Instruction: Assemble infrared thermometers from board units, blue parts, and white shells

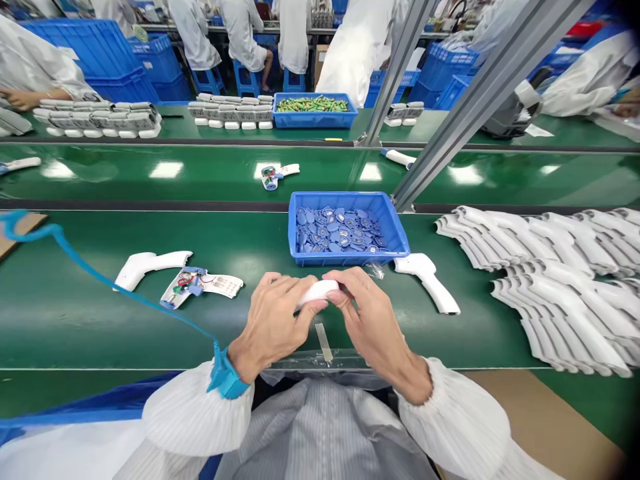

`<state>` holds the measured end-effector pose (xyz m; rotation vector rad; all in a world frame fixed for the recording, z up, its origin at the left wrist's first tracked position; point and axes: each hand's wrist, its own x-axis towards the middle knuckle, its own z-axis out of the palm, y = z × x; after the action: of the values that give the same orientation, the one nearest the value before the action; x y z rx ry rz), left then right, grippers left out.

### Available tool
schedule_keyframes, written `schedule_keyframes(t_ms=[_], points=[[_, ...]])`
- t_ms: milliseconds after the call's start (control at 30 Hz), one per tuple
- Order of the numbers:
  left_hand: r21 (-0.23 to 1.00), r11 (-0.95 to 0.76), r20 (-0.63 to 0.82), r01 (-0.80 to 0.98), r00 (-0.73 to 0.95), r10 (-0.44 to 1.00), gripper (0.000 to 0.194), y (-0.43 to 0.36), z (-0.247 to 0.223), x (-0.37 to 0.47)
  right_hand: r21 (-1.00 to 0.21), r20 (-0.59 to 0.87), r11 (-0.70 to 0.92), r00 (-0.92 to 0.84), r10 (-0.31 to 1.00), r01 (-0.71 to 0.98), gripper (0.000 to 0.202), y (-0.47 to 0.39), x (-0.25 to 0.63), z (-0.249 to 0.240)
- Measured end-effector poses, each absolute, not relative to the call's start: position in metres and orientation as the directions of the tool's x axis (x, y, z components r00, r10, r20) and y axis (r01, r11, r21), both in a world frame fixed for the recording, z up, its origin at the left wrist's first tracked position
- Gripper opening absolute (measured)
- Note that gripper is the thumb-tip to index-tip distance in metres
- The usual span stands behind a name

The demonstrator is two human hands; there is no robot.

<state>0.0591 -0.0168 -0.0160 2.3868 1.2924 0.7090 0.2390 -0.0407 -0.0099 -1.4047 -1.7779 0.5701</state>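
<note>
Between both hands is a white plastic housing (pixel 320 291), mostly hidden by the fingers. My left hand (pixel 279 312) is closed round its left end and wears a blue wrist strap (pixel 227 375) with a coiled cord. On the other end, the fingertips of my right hand (pixel 367 319) pinch the piece. To the left lie a white gun-shaped shell (pixel 147 265) and an open half-shell with circuit board and wires (pixel 197 285). Another white gun-shaped shell (pixel 427 280) rests to the right. Just beyond my hands stands a blue tray (pixel 295 233) of small blue plastic parts (pixel 340 230).
Stacked white shells (pixel 565 280) cover the right of the green bench. A grey metal post (pixel 480 100) slants up behind the tray. Across the belt, an opened device (pixel 277 175) lies near a blue bin (pixel 315 120) of green parts. People in white coats sit beyond.
</note>
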Motion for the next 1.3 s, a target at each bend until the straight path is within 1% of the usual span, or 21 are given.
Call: schedule_keyframes(t_ms=[67, 167, 233, 267, 367, 433, 500, 600, 700, 733, 767, 833, 900, 933, 967, 1000, 1067, 1133, 1167, 1233, 1300], points=[[0.550, -0.467, 0.283, 0.692, 0.371, 0.884, 0.026, -0.021, -0.021, 0.059, -0.773, 0.230, 0.254, -0.116, 0.966, 0.581, 0.015, -0.050, 0.245, -0.010], [0.611, -0.163, 0.211, 0.775, 0.039, 0.977, 0.046, -0.024, -0.032, 0.065, -0.797, 0.063, 0.194, -0.242, 0.968, 0.571, 0.013, -0.062, 0.244, -0.010], [0.617, -0.038, 0.172, 0.786, -0.087, 0.981, 0.055, -0.024, -0.038, 0.071, -0.772, 0.024, 0.215, -0.311, 0.950, 0.598, 0.016, -0.071, 0.235, -0.013], [0.617, -0.039, 0.186, 0.786, -0.098, 0.978, 0.057, -0.023, -0.040, 0.073, -0.744, 0.039, 0.235, -0.310, 0.950, 0.625, 0.019, -0.076, 0.230, -0.016], [0.623, -0.153, 0.274, 0.767, -0.031, 0.961, 0.056, -0.022, -0.039, 0.074, -0.654, 0.168, 0.276, -0.221, 0.961, 0.704, 0.026, -0.089, 0.215, -0.023], [0.651, -0.181, 0.265, 0.737, 0.002, 0.964, 0.053, -0.023, -0.036, 0.072, -0.623, 0.229, 0.323, -0.229, 0.946, 0.713, 0.027, -0.096, 0.210, -0.027], [0.654, -0.162, 0.245, 0.739, -0.004, 0.970, 0.051, -0.024, -0.034, 0.070, -0.607, 0.256, 0.364, -0.260, 0.931, 0.706, 0.027, -0.100, 0.209, -0.030], [0.572, -0.156, 0.291, 0.805, -0.021, 0.957, 0.054, -0.018, -0.035, 0.073, -0.634, 0.240, 0.311, -0.202, 0.950, 0.708, 0.028, -0.099, 0.209, -0.034], [0.542, -0.189, 0.274, 0.819, 0.040, 0.961, 0.054, -0.012, -0.036, 0.072, -0.730, 0.196, 0.218, -0.106, 0.975, 0.648, 0.031, -0.092, 0.212, -0.037], [0.557, -0.228, 0.272, 0.799, 0.084, 0.959, 0.050, -0.013, -0.036, 0.069, -0.781, 0.153, 0.159, -0.062, 0.986, 0.604, 0.032, -0.088, 0.214, -0.037], [0.581, -0.284, 0.288, 0.763, 0.133, 0.948, 0.044, -0.016, -0.037, 0.066, -0.837, 0.070, 0.064, -0.009, 0.997, 0.544, 0.034, -0.083, 0.217, -0.037], [0.647, -0.378, 0.378, 0.663, 0.151, 0.913, 0.034, -0.025, -0.041, 0.060, -0.892, -0.217, -0.207, 0.023, 0.976, 0.402, 0.042, -0.075, 0.224, -0.034], [0.730, -0.357, 0.445, 0.582, -0.008, 0.896, 0.036, -0.034, -0.048, 0.058, -0.848, -0.466, -0.422, -0.072, 0.882, 0.321, 0.053, -0.069, 0.230, -0.033], [0.770, -0.302, 0.441, 0.561, -0.127, 0.888, 0.041, -0.036, -0.052, 0.059, -0.825, -0.528, -0.473, -0.125, 0.840, 0.309, 0.054, -0.067, 0.231, -0.032], [0.800, -0.244, 0.425, 0.548, -0.230, 0.875, 0.046, -0.036, -0.055, 0.062, -0.821, -0.536, -0.471, -0.149, 0.831, 0.322, 0.051, -0.067, 0.232, -0.032], [0.812, -0.208, 0.416, 0.546, -0.291, 0.862, 0.049, -0.034, -0.059, 0.065, -0.832, -0.494, -0.418, -0.145, 0.857, 0.364, 0.045, -0.067, 0.231, -0.031], [0.792, -0.207, 0.439, 0.575, -0.299, 0.847, 0.051, -0.025, -0.062, 0.072, -0.815, -0.324, -0.200, -0.140, 0.936, 0.544, 0.033, -0.069, 0.227, -0.031], [0.747, -0.225, 0.480, 0.626, -0.273, 0.834, 0.055, -0.012, -0.063, 0.078, -0.659, -0.167, 0.070, -0.237, 0.957, 0.749, 0.027, -0.072, 0.221, -0.030], [0.726, -0.217, 0.487, 0.652, -0.266, 0.832, 0.057, -0.005, -0.062, 0.080, -0.562, -0.141, 0.166, -0.292, 0.946, 0.810, 0.030, -0.073, 0.218, -0.030], [0.691, -0.183, 0.467, 0.699, -0.239, 0.851, 0.057, 0.006, -0.059, 0.085, -0.434, -0.154, 0.227, -0.320, 0.935, 0.872, 0.038, -0.075, 0.212, -0.030], [0.670, -0.168, 0.431, 0.723, -0.194, 0.881, 0.055, 0.012, -0.056, 0.088, -0.376, -0.143, 0.221, -0.292, 0.946, 0.900, 0.040, -0.076, 0.208, -0.032]])
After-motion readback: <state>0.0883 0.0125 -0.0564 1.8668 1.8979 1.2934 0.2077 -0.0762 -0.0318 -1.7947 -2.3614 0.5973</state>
